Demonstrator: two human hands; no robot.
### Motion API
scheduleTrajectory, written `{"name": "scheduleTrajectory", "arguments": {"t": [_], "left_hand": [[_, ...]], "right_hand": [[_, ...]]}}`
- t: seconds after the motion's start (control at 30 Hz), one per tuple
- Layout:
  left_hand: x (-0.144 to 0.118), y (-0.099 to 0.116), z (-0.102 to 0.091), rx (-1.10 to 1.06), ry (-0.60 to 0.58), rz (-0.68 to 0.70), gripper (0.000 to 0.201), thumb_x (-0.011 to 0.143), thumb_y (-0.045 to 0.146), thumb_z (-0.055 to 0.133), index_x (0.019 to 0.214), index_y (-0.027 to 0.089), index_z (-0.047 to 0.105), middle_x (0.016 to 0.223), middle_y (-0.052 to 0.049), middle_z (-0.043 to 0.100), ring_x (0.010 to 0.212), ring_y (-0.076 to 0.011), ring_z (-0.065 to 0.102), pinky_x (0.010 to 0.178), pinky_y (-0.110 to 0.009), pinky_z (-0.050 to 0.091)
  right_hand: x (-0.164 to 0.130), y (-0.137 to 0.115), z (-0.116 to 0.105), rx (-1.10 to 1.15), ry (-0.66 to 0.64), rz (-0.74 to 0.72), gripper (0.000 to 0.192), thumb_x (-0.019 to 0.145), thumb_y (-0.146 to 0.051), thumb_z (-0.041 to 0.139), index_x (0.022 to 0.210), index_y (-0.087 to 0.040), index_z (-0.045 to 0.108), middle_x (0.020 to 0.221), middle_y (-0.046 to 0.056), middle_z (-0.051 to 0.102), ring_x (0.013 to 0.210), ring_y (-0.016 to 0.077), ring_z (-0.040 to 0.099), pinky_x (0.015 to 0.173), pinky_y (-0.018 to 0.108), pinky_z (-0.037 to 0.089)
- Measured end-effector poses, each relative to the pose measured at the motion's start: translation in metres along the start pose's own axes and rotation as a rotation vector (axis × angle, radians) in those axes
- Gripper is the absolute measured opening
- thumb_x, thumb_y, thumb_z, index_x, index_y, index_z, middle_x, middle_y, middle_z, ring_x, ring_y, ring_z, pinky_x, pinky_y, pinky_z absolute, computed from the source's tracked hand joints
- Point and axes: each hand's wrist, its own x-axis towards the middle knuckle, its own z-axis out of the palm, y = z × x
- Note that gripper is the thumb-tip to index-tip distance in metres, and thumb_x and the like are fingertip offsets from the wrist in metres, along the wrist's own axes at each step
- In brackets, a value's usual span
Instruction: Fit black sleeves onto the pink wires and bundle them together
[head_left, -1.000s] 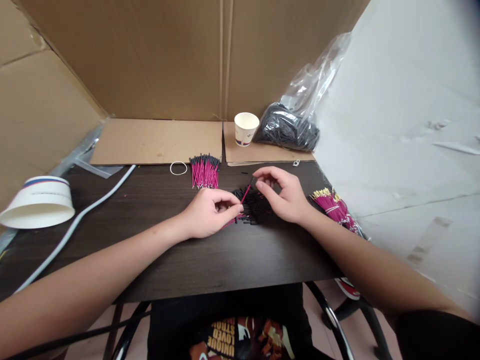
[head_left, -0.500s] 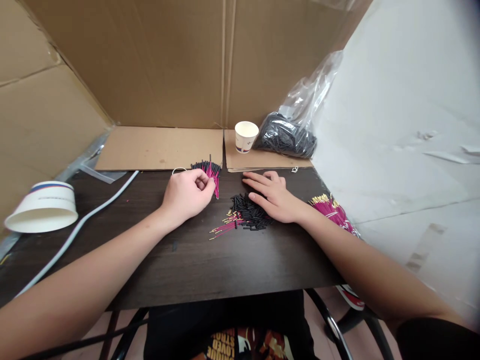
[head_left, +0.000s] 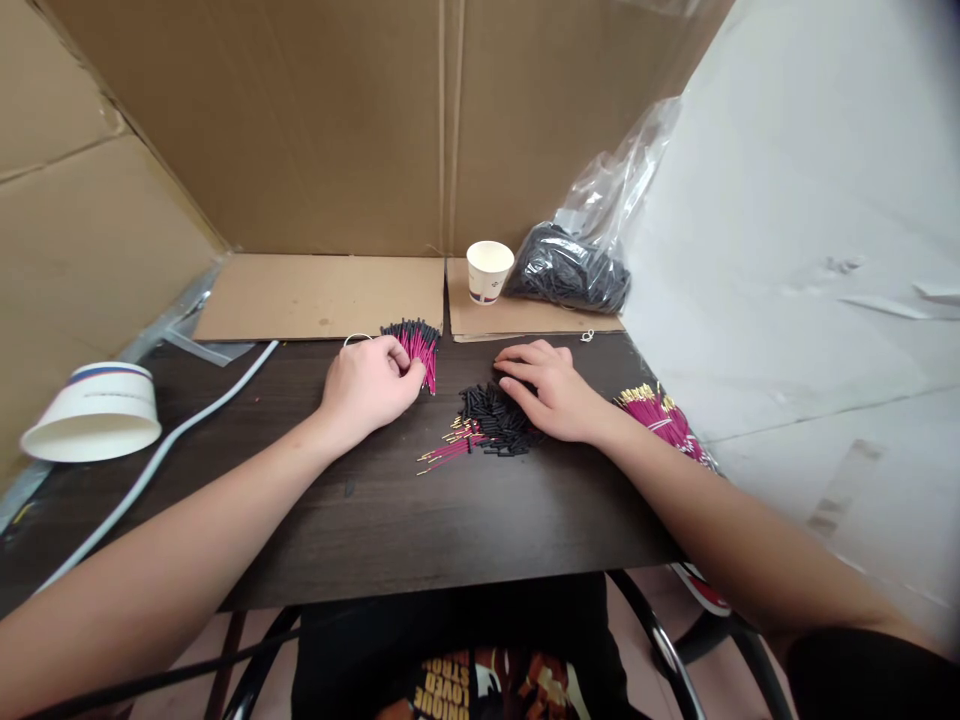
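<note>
My left hand (head_left: 372, 380) is closed, thumb and fingers drawn together at the near left side of a fanned bundle of magenta wires with black sleeves (head_left: 421, 345). Whatever is between those fingertips is hidden. On the right, my right hand (head_left: 547, 388) rests palm down with fingers apart, its thumb and heel over the edge of a heap of short black tubes (head_left: 498, 415). Several magenta wires with gold-coloured tips (head_left: 446, 452) stick out from the left of this heap.
A tied bundle of magenta wires (head_left: 664, 415) lies beside my right forearm. Behind are a paper cup (head_left: 490, 272) and a clear bag of black tubes (head_left: 574, 270) on cardboard (head_left: 322, 300). At left are a tipped paper cup (head_left: 94, 415) and a grey cable (head_left: 161, 455).
The wire that stood up above the bundle at my left hand now lies level with the others. My right fingers have drawn in slightly.
</note>
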Motion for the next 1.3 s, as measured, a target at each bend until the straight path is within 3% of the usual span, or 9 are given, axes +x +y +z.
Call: {"name": "scheduleTrajectory", "arguments": {"t": [0.07,0.17,0.27,0.47,0.67,0.83,1.0,1.3], "left_hand": [[-0.002,0.001,0.0,-0.004,0.02,0.048,0.02,0.085,0.033,0.074,0.072,0.022,0.065,0.069,-0.003,0.069,0.064,-0.02,0.058,0.064,-0.034,0.039],[-0.009,0.005,0.001,-0.074,-0.004,0.236,0.016,0.09,0.031,0.071,0.08,0.021,0.065,0.076,-0.002,0.068,0.069,-0.0177,0.058,0.067,-0.032,0.041],[-0.019,0.01,0.002,-0.194,-0.092,0.421,0.013,0.094,0.029,0.069,0.087,0.019,0.067,0.081,-0.002,0.067,0.071,-0.0155,0.058,0.068,-0.03,0.044],[-0.03,0.017,0.001,-0.274,-0.311,0.574,0.014,0.094,0.027,0.069,0.082,0.019,0.07,0.074,-0.001,0.061,0.066,-0.0145,0.055,0.062,-0.029,0.042],[-0.031,0.02,0.005,-0.399,-0.359,0.425,0.014,0.095,0.03,0.073,0.087,0.018,0.074,0.078,-0.001,0.067,0.059,-0.0113,0.048,0.057,-0.027,0.039],[-0.031,0.026,0.008,-0.556,-0.457,0.251,0.031,0.106,0.044,0.065,0.099,0.017,0.078,0.072,0.0,0.066,0.058,-0.013,0.052,0.057,-0.026,0.041],[-0.034,0.032,0.01,-0.728,-0.588,0.242,0.034,0.108,0.044,0.062,0.09,0.017,0.074,0.079,-0.002,0.07,0.071,-0.016,0.062,0.067,-0.028,0.049],[-0.034,0.03,0.015,-0.836,-0.637,0.158,0.028,0.104,0.039,0.07,0.088,0.017,0.076,0.081,-0.004,0.075,0.076,-0.0167,0.068,0.074,-0.03,0.054]], "right_hand": [[0.0,0.004,0.001,-0.014,0.057,0.006,0.026,0.114,-0.027,0.054,0.115,-0.021,0.08,0.13,0.012,0.08,0.118,0.032,0.069,0.099,0.051,0.038],[0.0,0.01,0.001,-0.052,0.094,0.027,0.02,0.109,-0.022,0.059,0.098,-0.021,0.075,0.114,0.009,0.083,0.107,0.0298,0.071,0.094,0.048,0.039],[0.0,0.015,0.002,-0.085,0.087,0.055,0.012,0.105,-0.02,0.062,0.097,-0.022,0.07,0.108,0.008,0.081,0.105,0.03,0.07,0.091,0.045,0.039],[0.0,0.02,0.004,-0.044,0.083,0.12,0.009,0.1,-0.015,0.061,0.103,-0.023,0.064,0.099,0.007,0.075,0.095,0.0275,0.065,0.088,0.042,0.041],[0.001,0.015,0.003,0.0,0.093,0.112,0.016,0.096,-0.008,0.053,0.099,-0.023,0.056,0.097,0.009,0.069,0.094,0.0281,0.061,0.088,0.043,0.044],[-0.004,-0.018,-0.002,0.269,0.188,-0.076,0.022,0.096,-0.005,0.051,0.096,-0.027,0.049,0.098,0.007,0.066,0.095,0.0251,0.062,0.087,0.041,0.052],[-0.011,-0.046,0.005,0.385,0.173,-0.174,0.021,0.104,-0.008,0.052,0.099,-0.029,0.05,0.103,0.006,0.069,0.099,0.0247,0.065,0.086,0.042,0.055],[-0.015,-0.045,0.013,0.454,0.219,-0.142,0.013,0.109,-0.018,0.062,0.102,-0.029,0.058,0.104,0.005,0.074,0.094,0.0227,0.069,0.087,0.043,0.058]]}}
